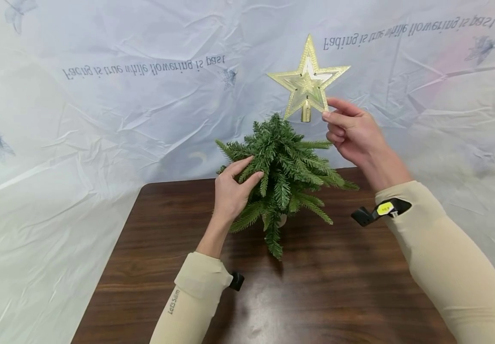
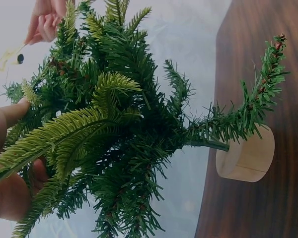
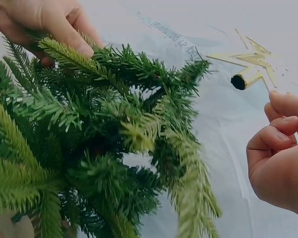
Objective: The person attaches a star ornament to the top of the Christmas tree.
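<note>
A small artificial Christmas tree [image 1: 282, 179] stands upright on a round pale wooden base [image 2: 248, 154]. My left hand [image 1: 231, 192] grips the foliage on the tree's left side, thumb and fingers among the branches, the fingertips partly hidden by needles. Between thumb and index finger, my right hand [image 1: 354, 131] pinches a gold star tree topper [image 1: 307, 79] by its lower right point. The star is upright, close above and slightly right of the treetop. Its short hollow socket [image 3: 243, 79] points down, with the dark opening showing in the right wrist view.
The tree is near the back edge of a dark brown wooden table [image 1: 152, 267]. Behind it hangs a wrinkled pale sheet [image 1: 144, 119] with upside-down printed words and flower drawings. Black camera mounts sit on both wrists over beige sleeves [image 1: 440, 248].
</note>
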`<control>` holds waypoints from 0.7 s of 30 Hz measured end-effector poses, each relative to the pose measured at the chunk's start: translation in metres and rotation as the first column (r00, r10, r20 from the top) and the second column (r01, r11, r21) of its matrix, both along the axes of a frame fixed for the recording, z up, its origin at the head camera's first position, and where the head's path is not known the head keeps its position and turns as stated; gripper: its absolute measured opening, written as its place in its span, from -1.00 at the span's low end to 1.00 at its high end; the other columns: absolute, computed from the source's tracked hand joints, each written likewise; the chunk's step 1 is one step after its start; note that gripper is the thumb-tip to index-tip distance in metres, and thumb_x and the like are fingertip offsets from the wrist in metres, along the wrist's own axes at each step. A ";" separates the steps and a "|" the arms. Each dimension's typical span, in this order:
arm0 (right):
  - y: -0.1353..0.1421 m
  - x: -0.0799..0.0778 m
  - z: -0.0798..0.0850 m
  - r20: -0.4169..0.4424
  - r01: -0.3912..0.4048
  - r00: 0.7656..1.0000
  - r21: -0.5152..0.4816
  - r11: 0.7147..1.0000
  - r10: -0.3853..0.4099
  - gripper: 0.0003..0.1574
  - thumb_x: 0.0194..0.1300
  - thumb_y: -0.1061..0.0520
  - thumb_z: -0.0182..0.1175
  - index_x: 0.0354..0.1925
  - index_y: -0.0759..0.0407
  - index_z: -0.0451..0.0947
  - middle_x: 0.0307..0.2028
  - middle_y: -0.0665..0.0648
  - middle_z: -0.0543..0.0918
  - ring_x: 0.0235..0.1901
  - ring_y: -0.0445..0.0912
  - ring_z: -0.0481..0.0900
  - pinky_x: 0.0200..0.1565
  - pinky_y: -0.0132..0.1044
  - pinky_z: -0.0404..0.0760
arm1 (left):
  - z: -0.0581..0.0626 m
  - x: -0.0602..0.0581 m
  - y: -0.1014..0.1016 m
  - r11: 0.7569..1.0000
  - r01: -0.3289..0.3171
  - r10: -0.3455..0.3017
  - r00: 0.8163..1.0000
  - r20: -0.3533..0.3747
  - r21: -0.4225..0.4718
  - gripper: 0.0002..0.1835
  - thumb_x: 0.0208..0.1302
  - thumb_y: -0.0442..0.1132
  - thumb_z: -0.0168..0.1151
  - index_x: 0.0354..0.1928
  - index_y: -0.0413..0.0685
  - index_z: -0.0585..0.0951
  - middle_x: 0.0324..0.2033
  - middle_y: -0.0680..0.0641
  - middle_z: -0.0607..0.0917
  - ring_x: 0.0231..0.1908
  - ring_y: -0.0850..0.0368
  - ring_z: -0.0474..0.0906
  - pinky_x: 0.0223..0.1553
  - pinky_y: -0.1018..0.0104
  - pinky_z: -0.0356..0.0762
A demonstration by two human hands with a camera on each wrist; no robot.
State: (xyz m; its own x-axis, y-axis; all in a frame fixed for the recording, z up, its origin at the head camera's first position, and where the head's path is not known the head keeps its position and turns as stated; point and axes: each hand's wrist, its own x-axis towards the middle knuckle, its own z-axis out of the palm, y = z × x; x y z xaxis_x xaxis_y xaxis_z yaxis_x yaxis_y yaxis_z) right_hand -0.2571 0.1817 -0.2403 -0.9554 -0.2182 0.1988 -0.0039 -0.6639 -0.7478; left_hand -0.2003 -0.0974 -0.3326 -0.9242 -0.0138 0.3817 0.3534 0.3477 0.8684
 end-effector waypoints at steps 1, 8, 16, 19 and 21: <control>-0.002 -0.001 0.002 0.003 0.007 1.000 0.010 1.000 -0.007 -0.70 0.41 0.51 0.21 -0.11 0.26 0.80 -0.58 0.10 0.54 -0.64 -0.17 0.01 -0.48 -0.39 -0.10 | 0.000 0.000 0.000 1.000 0.004 -0.004 1.000 -0.001 -0.001 -0.45 0.37 -0.10 0.48 0.38 0.06 0.65 0.36 -0.07 0.65 0.46 -0.07 0.46 0.47 -0.11 0.42; -0.019 -0.007 0.015 0.029 0.050 0.998 0.035 0.998 -0.051 -0.66 0.42 0.52 0.20 -0.15 0.23 0.82 -0.56 0.11 0.62 -0.69 -0.20 0.09 -0.52 -0.40 -0.07 | 0.003 -0.001 0.001 1.000 0.013 -0.013 1.000 -0.007 -0.006 -0.45 0.38 -0.10 0.48 0.38 0.04 0.65 0.36 -0.10 0.64 0.46 -0.09 0.46 0.47 -0.11 0.42; -0.036 -0.015 0.020 0.032 0.073 0.997 0.084 0.994 -0.076 -0.62 0.43 0.51 0.19 -0.20 0.17 0.84 -0.57 0.10 0.66 -0.70 -0.21 0.16 -0.57 -0.43 0.00 | 0.003 0.001 0.000 1.000 0.004 -0.004 1.000 -0.006 -0.010 -0.45 0.37 -0.11 0.49 0.38 0.02 0.65 0.35 -0.12 0.65 0.44 -0.10 0.48 0.46 -0.10 0.43; -0.041 -0.016 0.020 0.043 0.082 0.995 0.102 0.991 -0.087 -0.61 0.44 0.50 0.19 -0.21 0.15 0.85 -0.57 0.09 0.65 -0.70 -0.20 0.16 -0.58 -0.43 0.02 | 0.002 0.001 -0.001 1.000 0.002 -0.002 1.000 -0.001 -0.007 -0.45 0.37 -0.10 0.49 0.38 0.03 0.65 0.35 -0.11 0.65 0.44 -0.10 0.48 0.46 -0.11 0.44; -0.043 -0.017 0.020 0.049 0.091 0.994 0.115 0.989 -0.097 -0.61 0.45 0.50 0.18 -0.20 0.14 0.85 -0.56 0.08 0.65 -0.70 -0.21 0.17 -0.59 -0.43 0.04 | 0.001 0.002 -0.001 1.000 0.002 -0.002 1.000 0.002 -0.004 -0.45 0.37 -0.11 0.48 0.38 0.04 0.65 0.35 -0.11 0.65 0.44 -0.09 0.48 0.46 -0.11 0.44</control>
